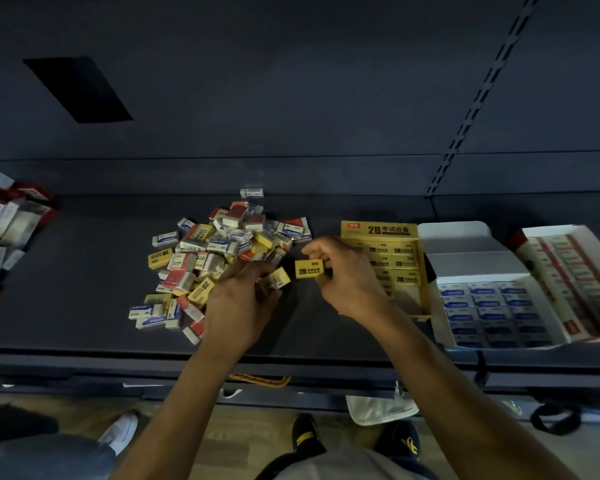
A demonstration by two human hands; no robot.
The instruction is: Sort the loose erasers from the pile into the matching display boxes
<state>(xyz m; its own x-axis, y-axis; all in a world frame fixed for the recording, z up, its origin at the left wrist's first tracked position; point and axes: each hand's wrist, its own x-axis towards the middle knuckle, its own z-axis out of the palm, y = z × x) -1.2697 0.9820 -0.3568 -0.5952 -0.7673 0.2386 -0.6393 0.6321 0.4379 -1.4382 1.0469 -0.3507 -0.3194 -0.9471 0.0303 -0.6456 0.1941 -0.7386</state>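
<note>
**Inspector:** State of the right hand?

**Recorder:** The right hand point(343, 275) was curled. Its thumb and fingers pinched a yellow eraser point(309, 268) by its right end, printed face up.

**Inspector:** And the left?

**Recorder:** The left hand point(243, 299) was also curled, with its fingertips holding a second yellow eraser point(279, 277). That piece sat just left of the first, with a narrow gap between them. Whether the palm held anything more could not be told.

**Inspector:** Where was the loose stock?

**Recorder:** The pile point(222, 251) lay on the dark shelf point(84, 271), beyond the left hand and to its left. The fingers were at the pile's nearest edge. It was a mix of yellow, blue-and-white and red-and-white pieces.

**Inspector:** The receiving boxes?

**Recorder:** The yellow display box point(392, 258) stood immediately behind the right hand and was partly covered by it. It held rows of yellow erasers, and its header flap was raised at the far end. To the right of it stood a white box point(492, 306), lid open, filled with blue-labelled erasers. A red-edged box point(575, 278) stood against its right side. Far to the left of the left hand lay a heap of red-and-white packs point(0, 230).
</note>
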